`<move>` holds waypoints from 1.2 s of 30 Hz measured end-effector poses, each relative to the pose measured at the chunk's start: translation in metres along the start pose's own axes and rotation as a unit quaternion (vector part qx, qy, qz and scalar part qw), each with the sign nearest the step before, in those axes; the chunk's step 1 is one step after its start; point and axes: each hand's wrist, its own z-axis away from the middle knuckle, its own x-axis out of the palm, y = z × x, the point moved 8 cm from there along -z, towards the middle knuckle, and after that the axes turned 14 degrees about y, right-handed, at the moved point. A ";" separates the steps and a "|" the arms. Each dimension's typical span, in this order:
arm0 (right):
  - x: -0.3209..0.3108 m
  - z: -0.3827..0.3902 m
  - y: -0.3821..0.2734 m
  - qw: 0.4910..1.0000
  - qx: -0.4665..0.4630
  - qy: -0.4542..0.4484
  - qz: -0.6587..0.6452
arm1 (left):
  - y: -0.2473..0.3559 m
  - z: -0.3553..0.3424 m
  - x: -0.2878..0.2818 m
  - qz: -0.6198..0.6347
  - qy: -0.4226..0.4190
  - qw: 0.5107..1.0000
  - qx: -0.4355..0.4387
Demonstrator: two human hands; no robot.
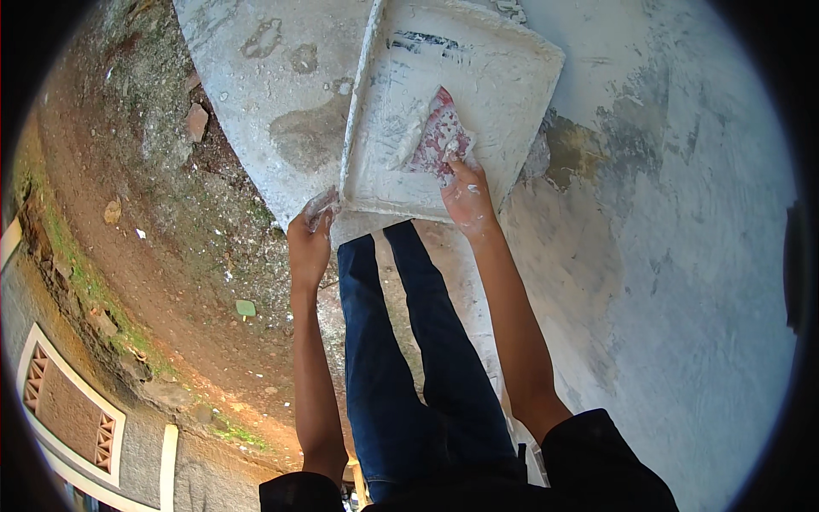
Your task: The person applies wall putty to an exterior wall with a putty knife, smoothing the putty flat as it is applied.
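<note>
A shallow tray (503,102) coated in white plaster lies ahead of me, with a raised rim along its left and near sides. My right hand (467,198), smeared with white, grips a red putty scraper (444,128) crusted with plaster. Its blade rests over the tray floor, beside a small ridge of white paste (408,147). At the tray's near left corner is my left hand (310,235), its fingers closed around a thin, greyish-white, plaster-covered piece (322,203). Whether that piece is a second tool or part of the tray's edge, I cannot tell.
Under the tray is a pale, stained slab (256,94). A grey-white plastered wall (682,256) rises close on my right. Bare soil (188,282) with stones and moss stretches to the left, towards a building with a framed vent (72,405).
</note>
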 end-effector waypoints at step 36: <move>-0.078 0.028 0.014 0.978 0.005 0.202 -0.058 | 0.044 0.002 0.018 -0.224 -0.070 0.961 0.143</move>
